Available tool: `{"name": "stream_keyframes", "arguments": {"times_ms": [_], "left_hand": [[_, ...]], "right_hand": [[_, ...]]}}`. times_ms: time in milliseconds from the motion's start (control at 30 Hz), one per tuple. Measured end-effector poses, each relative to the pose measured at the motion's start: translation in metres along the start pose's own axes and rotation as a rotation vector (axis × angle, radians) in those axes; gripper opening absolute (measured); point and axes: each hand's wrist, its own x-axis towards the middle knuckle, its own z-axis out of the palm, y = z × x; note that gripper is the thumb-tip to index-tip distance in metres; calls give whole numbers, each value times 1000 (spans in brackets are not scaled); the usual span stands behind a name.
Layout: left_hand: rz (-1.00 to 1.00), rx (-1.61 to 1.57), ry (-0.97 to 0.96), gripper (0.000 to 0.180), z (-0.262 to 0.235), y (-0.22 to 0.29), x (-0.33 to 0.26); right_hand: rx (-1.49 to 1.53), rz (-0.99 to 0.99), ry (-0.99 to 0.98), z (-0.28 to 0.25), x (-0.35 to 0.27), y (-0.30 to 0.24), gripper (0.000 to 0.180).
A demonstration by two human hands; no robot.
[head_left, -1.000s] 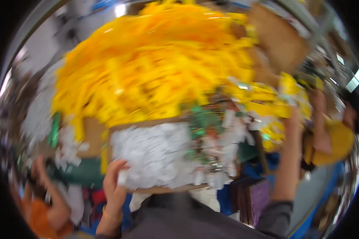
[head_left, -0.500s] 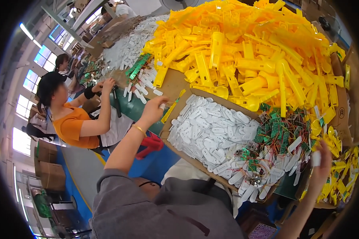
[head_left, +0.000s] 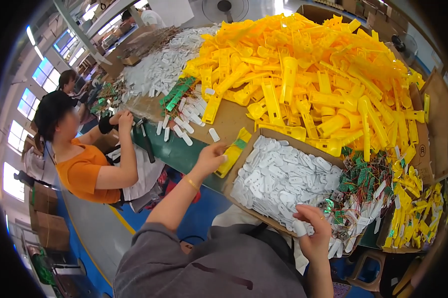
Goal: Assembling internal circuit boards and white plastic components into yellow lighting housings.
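My left hand (head_left: 211,160) is closed on the near end of a yellow plastic shell (head_left: 228,166), which tilts beside the left edge of an open cardboard box. A small green circuit board (head_left: 240,143) shows at the shell's far end. White, elongated plastic pieces (head_left: 278,171) fill the box (head_left: 232,180). Over its near right corner hovers my right hand (head_left: 315,233), fingers curved and apart, with nothing seen between them. A white covering wraps the tip of my right thumb; white also shows at my left thumb.
Yellow shells (head_left: 303,74) form a big heap behind the box. Green boards with wires (head_left: 360,176) lie to its right, near a carton of yellow parts (head_left: 415,218). A hammer (head_left: 146,141) rests on the green table (head_left: 174,158) near a co-worker in orange (head_left: 92,174).
My right hand has come left from the far right to the box's near corner. The shell in my left hand has turned, showing its broad face and green board. The view has shifted.
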Motion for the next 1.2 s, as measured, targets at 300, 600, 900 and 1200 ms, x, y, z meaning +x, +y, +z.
{"name": "stream_keyframes", "arguments": {"times_ms": [300, 600, 900, 1200], "left_hand": [[96, -539, 181, 37, -5, 87, -41], [707, -50, -309, 50, 39, 184, -68], [843, 662, 114, 40, 34, 114, 110], [756, 1213, -152, 55, 78, 120, 155]], "right_hand": [[27, 58, -142, 42, 39, -8, 36], [394, 312, 480, -86, 41, 6, 32], [360, 456, 885, -479, -86, 192, 31], [-277, 270, 1254, -338, -51, 158, 36]]}}
